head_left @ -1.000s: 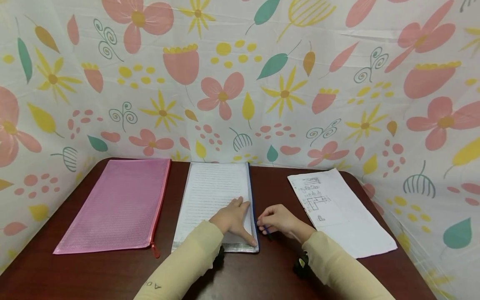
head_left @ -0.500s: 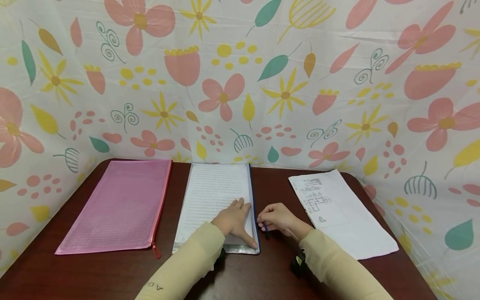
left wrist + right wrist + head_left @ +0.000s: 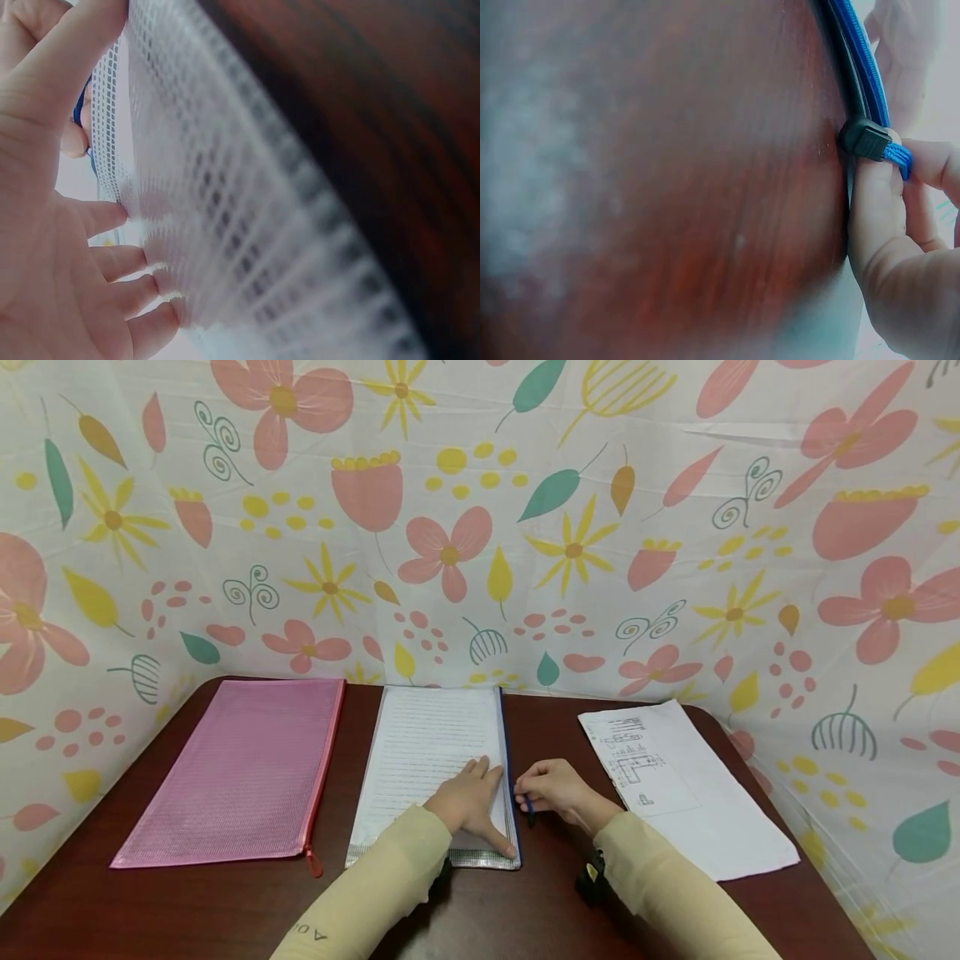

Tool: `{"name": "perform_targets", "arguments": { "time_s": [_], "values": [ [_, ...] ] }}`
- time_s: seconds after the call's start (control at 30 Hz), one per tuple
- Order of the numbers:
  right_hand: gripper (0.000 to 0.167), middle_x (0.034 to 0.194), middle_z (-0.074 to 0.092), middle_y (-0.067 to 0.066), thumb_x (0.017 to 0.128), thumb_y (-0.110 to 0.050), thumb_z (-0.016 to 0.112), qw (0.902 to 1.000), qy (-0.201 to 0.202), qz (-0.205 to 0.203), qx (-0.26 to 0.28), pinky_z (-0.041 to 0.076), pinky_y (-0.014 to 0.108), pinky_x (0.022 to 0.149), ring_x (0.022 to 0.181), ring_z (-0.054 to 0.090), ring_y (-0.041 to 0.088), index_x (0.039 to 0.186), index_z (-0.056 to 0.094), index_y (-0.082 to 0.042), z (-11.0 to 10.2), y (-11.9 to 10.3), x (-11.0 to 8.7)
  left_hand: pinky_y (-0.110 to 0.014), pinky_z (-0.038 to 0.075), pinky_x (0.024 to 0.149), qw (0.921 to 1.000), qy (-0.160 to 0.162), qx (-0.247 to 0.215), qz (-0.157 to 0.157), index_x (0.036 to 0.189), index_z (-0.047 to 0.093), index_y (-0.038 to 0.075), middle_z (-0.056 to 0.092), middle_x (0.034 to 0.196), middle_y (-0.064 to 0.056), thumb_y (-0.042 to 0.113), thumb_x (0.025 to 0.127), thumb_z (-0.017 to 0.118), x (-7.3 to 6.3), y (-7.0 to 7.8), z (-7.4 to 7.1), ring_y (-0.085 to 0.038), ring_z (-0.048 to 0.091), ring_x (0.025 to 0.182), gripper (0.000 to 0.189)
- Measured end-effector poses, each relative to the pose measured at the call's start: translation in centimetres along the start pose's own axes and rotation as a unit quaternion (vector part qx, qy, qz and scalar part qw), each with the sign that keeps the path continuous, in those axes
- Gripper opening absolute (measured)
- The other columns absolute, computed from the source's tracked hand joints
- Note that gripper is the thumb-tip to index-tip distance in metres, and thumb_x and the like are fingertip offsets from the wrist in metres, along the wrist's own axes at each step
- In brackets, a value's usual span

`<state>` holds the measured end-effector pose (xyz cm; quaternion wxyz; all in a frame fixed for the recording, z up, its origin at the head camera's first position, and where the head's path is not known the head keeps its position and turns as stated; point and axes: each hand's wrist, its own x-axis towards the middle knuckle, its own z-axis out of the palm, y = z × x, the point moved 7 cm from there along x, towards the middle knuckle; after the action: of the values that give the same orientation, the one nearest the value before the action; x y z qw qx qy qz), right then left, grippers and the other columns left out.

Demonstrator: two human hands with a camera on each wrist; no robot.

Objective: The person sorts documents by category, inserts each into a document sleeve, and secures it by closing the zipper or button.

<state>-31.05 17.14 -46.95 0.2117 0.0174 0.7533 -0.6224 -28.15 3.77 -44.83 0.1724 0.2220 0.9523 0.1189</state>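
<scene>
A white cloth [image 3: 480, 618] printed with pink flowers [image 3: 448, 555], yellow blooms [image 3: 573, 550] and green leaves [image 3: 550, 496] hangs behind the tabletop [image 3: 546, 735] and along both its sides, lightly creased. The tabletop is dark reddish brown, with streaky grain and rounded far corners. Soft light leaves a pale sheen on its near part.

A desk-work corner, screened off with fabric; whether it belongs to a home, an office or a studio cannot be told. A white cloth [image 3: 450, 477] printed with pink flowers, yellow blooms and green leaves fills the upper part of the head view, creased and folding round at both sides like a hung curtain. Below it stands a dark reddish-brown desk [image 3: 517, 914] with rounded far corners. Stationery points to paperwork: a pink zip pouch [image 3: 232, 768] at left, a blue-edged pouch [image 3: 427, 743] showing lined paper at centre, and drawing-marked sheets [image 3: 697, 802] at right.
</scene>
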Motion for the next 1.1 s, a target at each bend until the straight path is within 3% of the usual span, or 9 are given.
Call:
{"name": "perform_targets", "arguments": {
  "time_s": [0.43, 0.67, 1.1],
  "values": [
    [0.014, 0.077, 0.069, 0.009, 0.084, -0.001, 0.062, 0.9977, 0.063, 0.023, -0.008, 0.058, 0.031, 0.063, 0.063, 0.066, 0.014, 0.094, 0.063, 0.009, -0.6, -0.1, 1.3, -0.046, 0.033, 0.111, 0.9999, -0.003, 0.014, -0.002, 0.152, 0.02, 0.014, 0.013, 0.159, -0.013, 0.075, 0.051, 0.075, 0.3, -0.1, 0.4, -0.032, 0.015, 0.146, 0.13],
    [0.02, 0.08, 0.071, 0.009, 0.085, -0.002, 0.062, 0.9974, 0.069, 0.022, 0.003, 0.058, 0.031, 0.065, 0.065, 0.066, 0.013, 0.1, 0.06, 0.011, -0.7, -0.4, 1.8, -0.046, 0.033, 0.11, 0.9997, -0.002, 0.023, 0.001, 0.152, 0.02, 0.014, 0.013, 0.159, -0.013, 0.075, 0.051, 0.075, 0.3, -0.1, 0.4, -0.033, 0.015, 0.145, 0.13],
    [0.018, 0.073, 0.069, 0.006, 0.085, -0.001, 0.063, 0.9948, 0.094, 0.029, 0.028, 0.057, 0.029, 0.063, 0.063, 0.065, 0.012, 0.099, 0.06, 0.009, -1.6, -0.4, 2.3, -0.043, 0.031, 0.112, 0.9992, 0.0, 0.038, 0.013, 0.151, 0.02, 0.014, 0.014, 0.159, -0.013, 0.076, 0.05, 0.075, 0.0, 0.7, 0.6, -0.031, 0.016, 0.146, 0.13]
  ]
}}
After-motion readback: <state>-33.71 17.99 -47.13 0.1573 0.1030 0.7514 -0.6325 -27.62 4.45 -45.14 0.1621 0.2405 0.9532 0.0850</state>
